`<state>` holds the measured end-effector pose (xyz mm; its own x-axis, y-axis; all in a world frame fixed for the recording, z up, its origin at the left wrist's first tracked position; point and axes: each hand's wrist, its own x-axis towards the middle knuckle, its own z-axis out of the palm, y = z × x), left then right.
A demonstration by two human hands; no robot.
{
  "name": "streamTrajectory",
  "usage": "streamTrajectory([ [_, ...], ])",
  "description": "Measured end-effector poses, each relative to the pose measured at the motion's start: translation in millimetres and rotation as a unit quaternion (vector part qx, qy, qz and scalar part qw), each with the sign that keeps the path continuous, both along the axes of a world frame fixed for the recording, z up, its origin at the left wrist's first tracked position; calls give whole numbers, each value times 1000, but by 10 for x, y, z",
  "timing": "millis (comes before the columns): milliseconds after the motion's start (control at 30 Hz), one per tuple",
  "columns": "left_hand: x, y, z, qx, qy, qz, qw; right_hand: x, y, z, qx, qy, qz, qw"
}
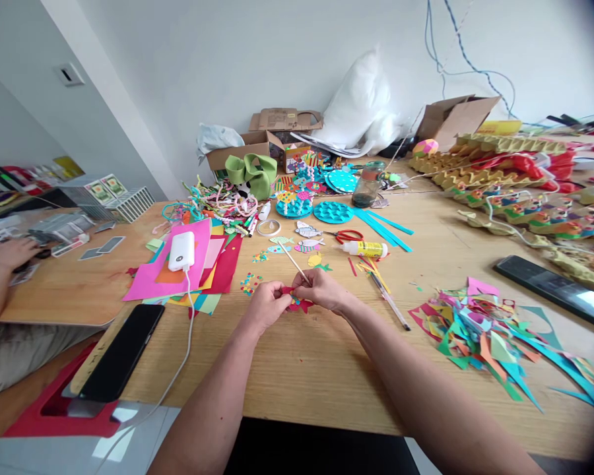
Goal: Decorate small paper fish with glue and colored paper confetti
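Note:
My left hand is closed on the edge of a red paper cutout dotted with small coloured pieces, perhaps a fish; my fingers partly hide it. My right hand pinches a thin pale stick that slants up to the left, and its fingertips also touch the red cutout. Beyond my hands lie several decorated paper fish, a yellow paper cutout and red-handled scissors. Small coloured paper dots are scattered left of my hands. A yellow-labelled glue bottle lies on its side.
Coloured paper sheets carry a white power bank, its cable crossing the table. A black phone lies front left. Paper scraps, a pen and egg trays are on the right. Another person's hand is far left.

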<state>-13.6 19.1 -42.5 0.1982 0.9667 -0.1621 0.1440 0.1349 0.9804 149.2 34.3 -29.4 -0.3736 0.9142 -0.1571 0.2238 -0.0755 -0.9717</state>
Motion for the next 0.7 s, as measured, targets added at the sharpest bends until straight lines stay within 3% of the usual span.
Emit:
streamTrajectory([
  [367, -31, 21, 56, 3, -34, 78, 996, 26, 17, 5, -6, -19, -20, 1000],
  [700, 5, -11, 88, -9, -47, 61, 997, -38, -10, -21, -4, -6, -30, 1000],
])
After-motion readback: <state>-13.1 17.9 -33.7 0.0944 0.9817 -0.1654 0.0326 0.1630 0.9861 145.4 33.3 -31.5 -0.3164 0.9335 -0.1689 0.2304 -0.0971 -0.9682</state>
